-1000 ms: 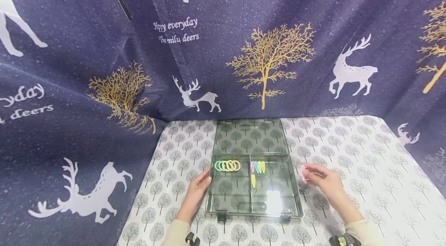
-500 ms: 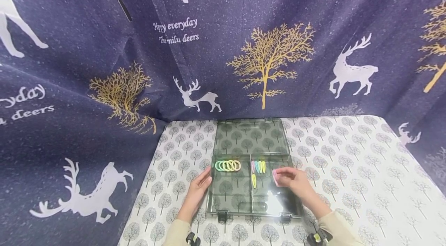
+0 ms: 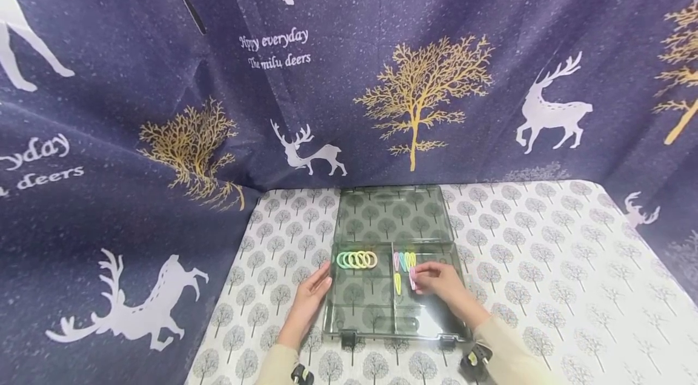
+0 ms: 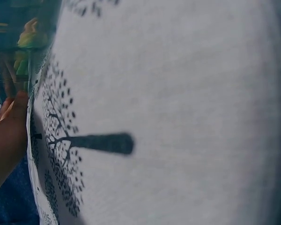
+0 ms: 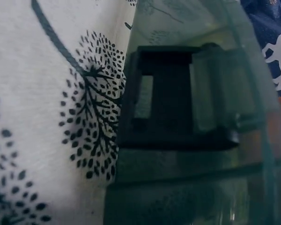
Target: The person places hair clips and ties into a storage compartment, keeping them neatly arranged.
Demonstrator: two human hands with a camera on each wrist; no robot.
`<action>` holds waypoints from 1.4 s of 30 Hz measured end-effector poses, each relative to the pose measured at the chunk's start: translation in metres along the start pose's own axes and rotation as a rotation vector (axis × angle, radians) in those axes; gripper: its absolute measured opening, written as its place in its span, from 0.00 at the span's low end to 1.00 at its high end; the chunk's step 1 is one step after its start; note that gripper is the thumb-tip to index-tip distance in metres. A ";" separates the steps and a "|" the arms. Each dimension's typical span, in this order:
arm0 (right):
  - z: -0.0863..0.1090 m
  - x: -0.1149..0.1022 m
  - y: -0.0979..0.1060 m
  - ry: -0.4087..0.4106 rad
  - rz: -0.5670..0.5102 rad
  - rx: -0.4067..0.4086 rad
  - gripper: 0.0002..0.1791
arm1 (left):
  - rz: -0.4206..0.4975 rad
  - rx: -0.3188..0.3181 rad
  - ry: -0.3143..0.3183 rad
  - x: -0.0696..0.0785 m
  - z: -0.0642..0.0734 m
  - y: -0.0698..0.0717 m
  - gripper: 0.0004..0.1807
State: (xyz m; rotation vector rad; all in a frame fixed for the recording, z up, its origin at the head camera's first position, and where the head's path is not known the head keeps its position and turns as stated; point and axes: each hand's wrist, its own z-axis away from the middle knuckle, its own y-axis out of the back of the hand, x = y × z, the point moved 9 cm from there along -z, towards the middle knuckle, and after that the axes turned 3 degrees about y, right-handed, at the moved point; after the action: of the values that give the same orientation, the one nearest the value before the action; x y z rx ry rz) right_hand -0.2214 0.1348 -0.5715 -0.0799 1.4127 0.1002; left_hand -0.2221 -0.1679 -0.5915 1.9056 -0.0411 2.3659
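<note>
A smoky clear plastic box lies with its lid folded back. My left hand rests against its left wall with fingers fairly straight; the left wrist view shows part of that hand. My right hand pinches a pink snap hair clip over the right half of the box. Just left of it lies a yellow hair clip. Behind these stands a row of pink, blue and yellow hair clips. Whether the held clip touches the box floor, I cannot tell.
Several overlapping pastel rings lie in the back left compartment. A divider splits the box. Black latches sit on its front edge. The tree-print tablecloth surrounds it, and a dark deer-print curtain hangs behind.
My right hand has moved left from beside the box to over its right half, carrying the pink hair clip up to the yellow one. My left hand has stayed put.
</note>
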 end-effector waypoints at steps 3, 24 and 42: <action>-0.005 0.006 -0.002 -0.023 -0.011 0.019 0.15 | -0.001 0.006 -0.006 -0.001 0.000 0.001 0.28; -0.019 0.028 -0.010 -0.139 0.042 0.093 0.11 | 0.022 0.006 0.004 -0.002 -0.001 -0.001 0.28; -0.022 0.027 -0.012 -0.124 0.066 0.098 0.12 | -0.013 0.019 0.006 -0.003 -0.003 0.002 0.28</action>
State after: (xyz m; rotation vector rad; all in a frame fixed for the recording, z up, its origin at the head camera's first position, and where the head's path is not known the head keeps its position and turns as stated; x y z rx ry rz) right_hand -0.2373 0.1207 -0.6013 0.0534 1.2948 0.0894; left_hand -0.2250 -0.1700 -0.5956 1.9016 -0.0058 2.3717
